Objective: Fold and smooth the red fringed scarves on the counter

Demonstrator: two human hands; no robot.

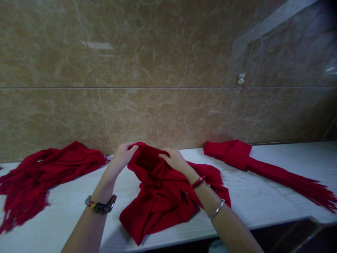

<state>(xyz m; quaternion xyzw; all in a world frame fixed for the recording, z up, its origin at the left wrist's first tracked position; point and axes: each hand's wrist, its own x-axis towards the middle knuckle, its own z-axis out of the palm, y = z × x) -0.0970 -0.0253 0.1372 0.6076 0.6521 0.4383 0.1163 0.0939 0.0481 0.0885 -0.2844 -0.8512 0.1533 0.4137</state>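
A rumpled red scarf (165, 196) lies in the middle of the white tabletop, its far edge lifted between my hands. My left hand (123, 156) pinches the upper left corner of that edge, thumb on top. To the right, my right hand (175, 160) grips the same edge, with its fingertips partly hidden by the cloth. The rest of the scarf falls toward me in loose folds and spreads right beneath my right forearm.
At the left lies another crumpled red scarf (58, 168) with fringe. A folded red scarf (231, 153) with a long fringed tail rests at the right. Behind the white tabletop (276, 154) rises a brown marbled tile wall (168, 116). The table's front edge shows at lower right.
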